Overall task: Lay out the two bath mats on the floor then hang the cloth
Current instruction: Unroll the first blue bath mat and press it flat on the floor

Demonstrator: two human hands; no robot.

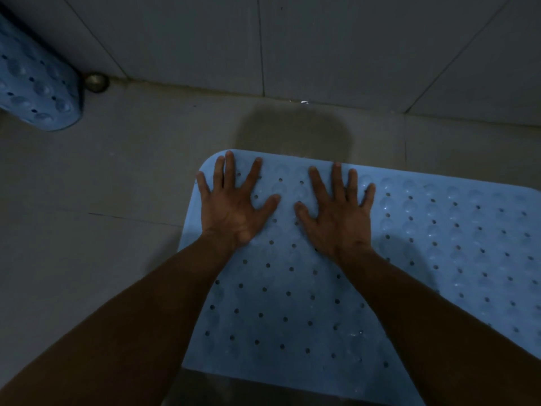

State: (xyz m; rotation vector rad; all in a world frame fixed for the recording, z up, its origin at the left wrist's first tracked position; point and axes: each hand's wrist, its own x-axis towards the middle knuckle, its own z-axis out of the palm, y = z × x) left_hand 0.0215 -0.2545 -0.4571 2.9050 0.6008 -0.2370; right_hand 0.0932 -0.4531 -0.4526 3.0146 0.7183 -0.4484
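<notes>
A light blue bath mat with small holes and suction bumps lies flat on the tiled floor, reaching out of view at the right. My left hand presses flat on its far left corner, fingers spread. My right hand presses flat beside it, fingers spread too. A second blue bath mat stands curled against the wall at the far left, its suction cups facing out. No cloth is in view.
Grey tiled wall runs across the back. A round metal fitting sits where floor meets wall beside the curled mat. A dark wet patch marks the floor just beyond the flat mat. Bare floor lies to the left.
</notes>
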